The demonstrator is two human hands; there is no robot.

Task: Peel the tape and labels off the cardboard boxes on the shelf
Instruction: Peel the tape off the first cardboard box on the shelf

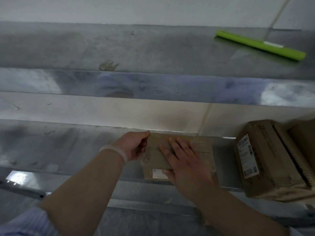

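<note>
A small brown cardboard box lies on the middle metal shelf, with clear tape along its top and a white label on its near side. My left hand, a pale bracelet at the wrist, grips the box's left edge. My right hand lies flat on the box top with fingers spread, the thumb beside the label. A larger cardboard box with a white shipping label stands to the right on the same shelf.
A green roll lies on the upper shelf at the right, a pale pole rising behind it. Another box edge shows at the far right. A lower shelf rail runs beneath my arms.
</note>
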